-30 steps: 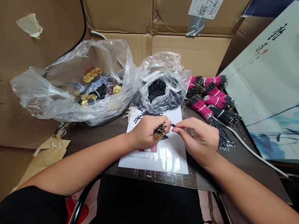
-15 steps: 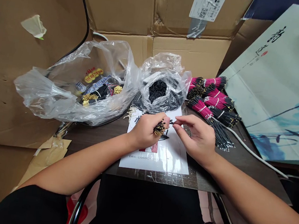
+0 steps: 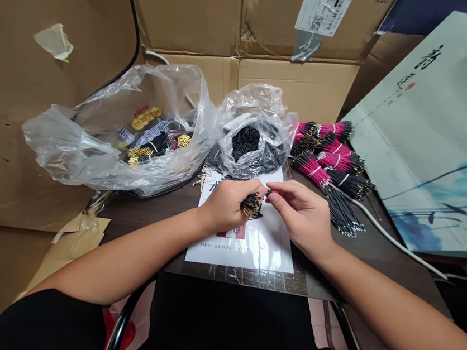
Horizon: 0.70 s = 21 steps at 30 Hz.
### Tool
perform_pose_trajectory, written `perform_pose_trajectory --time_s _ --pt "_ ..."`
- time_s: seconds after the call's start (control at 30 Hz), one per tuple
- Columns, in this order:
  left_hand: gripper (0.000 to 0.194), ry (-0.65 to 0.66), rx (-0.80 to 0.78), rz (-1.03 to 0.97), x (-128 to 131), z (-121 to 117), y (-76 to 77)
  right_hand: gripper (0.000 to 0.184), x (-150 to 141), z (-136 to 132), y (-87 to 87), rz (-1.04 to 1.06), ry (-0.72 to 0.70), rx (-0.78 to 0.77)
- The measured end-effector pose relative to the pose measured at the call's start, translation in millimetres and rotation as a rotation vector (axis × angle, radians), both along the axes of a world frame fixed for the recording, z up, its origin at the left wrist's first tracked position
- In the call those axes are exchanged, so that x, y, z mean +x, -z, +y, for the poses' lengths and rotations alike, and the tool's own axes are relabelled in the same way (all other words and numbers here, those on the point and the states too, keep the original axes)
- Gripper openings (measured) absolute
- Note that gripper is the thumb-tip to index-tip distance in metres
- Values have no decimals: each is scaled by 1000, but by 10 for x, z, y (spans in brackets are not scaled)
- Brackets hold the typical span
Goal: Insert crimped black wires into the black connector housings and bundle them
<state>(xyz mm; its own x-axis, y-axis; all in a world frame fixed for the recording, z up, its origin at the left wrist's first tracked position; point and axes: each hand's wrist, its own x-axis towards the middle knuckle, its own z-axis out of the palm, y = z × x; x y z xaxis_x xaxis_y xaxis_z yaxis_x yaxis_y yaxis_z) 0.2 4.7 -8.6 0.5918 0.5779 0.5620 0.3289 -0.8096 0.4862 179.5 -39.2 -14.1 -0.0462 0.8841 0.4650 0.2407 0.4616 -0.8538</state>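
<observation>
My left hand [image 3: 232,202] is wrapped round a bundle of thin black wires [image 3: 251,205] with gold-coloured terminals, whose ends fan out past the thumb. Right beside it, my right hand [image 3: 305,211] pinches a small black sleeve [image 3: 268,192] between thumb and forefinger, at the end of the bundle. The fingers partly hide it, so I cannot tell whether it sits on a wire. Under both hands lies a white printed sheet [image 3: 267,252] with dark pieces on it. Behind them stands a clear plastic bag [image 3: 269,154] full of short black sleeves [image 3: 245,142].
Tied pink and black wire bundles [image 3: 337,156] lie at the right, near loose black wires [image 3: 343,213] and a white cable [image 3: 395,233]. A large plastic bag [image 3: 72,148] with wire bundles stands left. Cardboard boxes [image 3: 193,13] wall the back; a paper bag [image 3: 444,137] stands right.
My right hand has moved slightly left, bringing its fingertips against the wire bundle. The wire ends in my left hand have spread a little to the right.
</observation>
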Motion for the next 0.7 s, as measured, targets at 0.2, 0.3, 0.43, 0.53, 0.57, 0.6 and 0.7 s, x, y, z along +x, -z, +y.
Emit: perform_pose_trajectory --time_s 0.2,0.3,0.43,0.53,0.57,0.6,0.7 --pt "21 -3 6 84 -7 -3 1 17 -6 -4 20 37 0 -14" --pt "22 3 -15 123 -9 1 4 13 0 1 27 14 26 -21" --pt "24 5 -22 184 -9 17 -3 10 20 23 40 -45 70 -18" --pt "25 9 3 229 -12 31 -15 9 46 40 48 -76 64 -21" --pt "25 13 9 235 -14 35 -19 9 56 45 48 -79 52 -25" --pt "24 18 11 237 -17 37 -22 10 64 49 47 -73 36 -31" --pt "23 36 6 235 -27 42 -29 12 81 62 34 -5 -32 -94"
